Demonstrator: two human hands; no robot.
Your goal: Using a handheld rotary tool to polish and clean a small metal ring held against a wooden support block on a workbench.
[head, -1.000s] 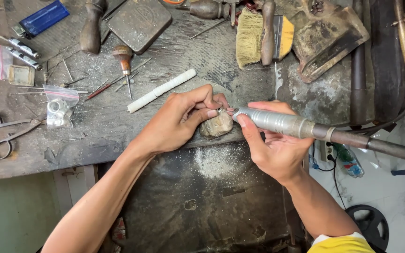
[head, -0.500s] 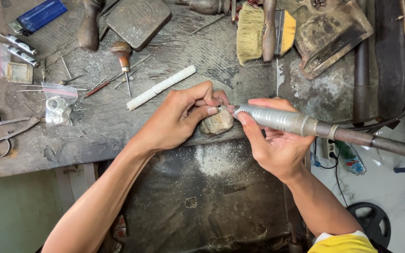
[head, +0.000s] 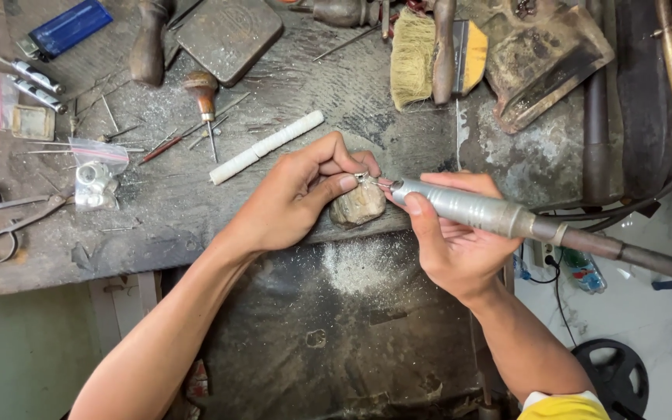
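Workbench: worn, grey, scratched top spanning the far half of the view, with a dark tray below its near edge dusted with pale filings.
Metal scoop: far right, tilted, dark and dented.
Rotary handpiece: silver barrel on a dark flexible shaft running off to the right; its tip points left toward the small piece.
Left hand: reaches in from the near left; thumb and fingers closed, pinching the small metal piece against the bench peg.
Right hand: comes in from the near right; fingers wrapped around the handpiece barrel, thumb laid along its near side.
Brush: straw-coloured bristles, far centre, just left of a dark handle.
White rod: lies slanted on the bench, far left of the left hand, apart from it.
Bench peg: pale, rounded stub at the bench's near edge, between the two hands.
Blue lighter: far left corner.
Small metal piece: shiny, atop the peg, held at the left fingertips; possibly a ring, too small to tell.
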